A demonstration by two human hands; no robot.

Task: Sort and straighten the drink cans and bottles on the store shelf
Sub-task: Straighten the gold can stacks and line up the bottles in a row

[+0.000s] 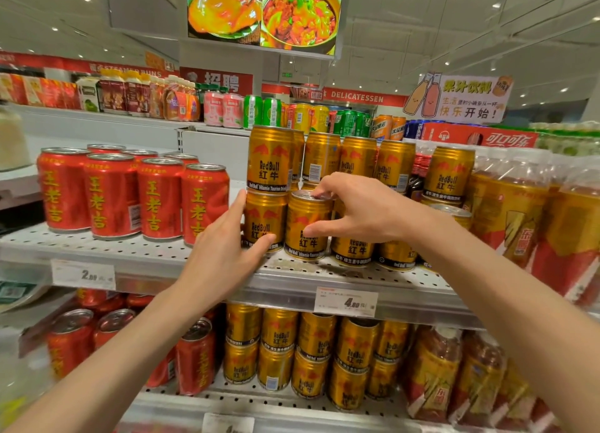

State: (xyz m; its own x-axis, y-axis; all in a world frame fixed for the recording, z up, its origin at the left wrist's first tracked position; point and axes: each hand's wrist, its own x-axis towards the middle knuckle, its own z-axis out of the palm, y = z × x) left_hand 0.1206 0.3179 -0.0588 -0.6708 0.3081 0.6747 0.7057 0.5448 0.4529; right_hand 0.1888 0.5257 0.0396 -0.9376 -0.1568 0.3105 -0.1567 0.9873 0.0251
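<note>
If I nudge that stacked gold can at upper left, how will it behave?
The stacked gold can sits only on the lower can's rim, so it probably tips or slides off easily. Smooth metal: likely slippery. Rigid; looks sealed, so probably fairly heavy.

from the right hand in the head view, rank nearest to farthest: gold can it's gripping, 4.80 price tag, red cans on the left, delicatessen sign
1. gold can, in the right hand
2. 4.80 price tag, shelf edge below
3. red cans, left
4. delicatessen sign, far behind
</note>
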